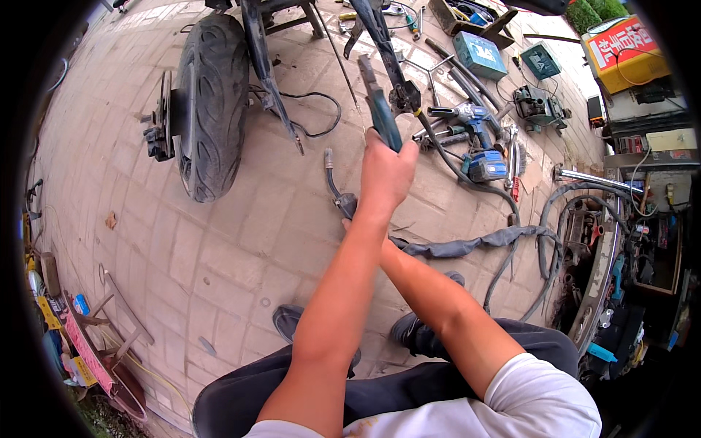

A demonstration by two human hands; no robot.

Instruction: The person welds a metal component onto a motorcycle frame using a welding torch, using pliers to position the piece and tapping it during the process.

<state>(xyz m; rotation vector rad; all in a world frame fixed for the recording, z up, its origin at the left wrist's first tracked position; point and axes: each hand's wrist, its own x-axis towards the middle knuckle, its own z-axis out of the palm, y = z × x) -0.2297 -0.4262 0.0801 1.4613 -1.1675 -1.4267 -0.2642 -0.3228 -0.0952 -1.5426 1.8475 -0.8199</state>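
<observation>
My left hand point(388, 171) is wrapped round the green handle of a long tool with flat grey metal jaws, which looks like pliers point(382, 109). It points toward the dark metal frame point(394, 62) of a two-wheeled vehicle. Beneath my left forearm, my right arm crosses over to the left. Only a fingertip of my right hand point(346, 223) shows, at a black welding torch point(346, 203). The torch's bent neck and nozzle point away from me. A sleeved grey cable point(467, 246) runs off to the right from behind my forearms.
A black-tyred wheel point(214, 109) stands at far left. Right of the frame lie a blue cordless impact wrench point(476, 120), a red-handled brush point(518, 171) and a teal case point(479, 55). Hoses loop toward a cluttered tool bench point(602, 270). A wooden stool point(109, 350) lies at lower left.
</observation>
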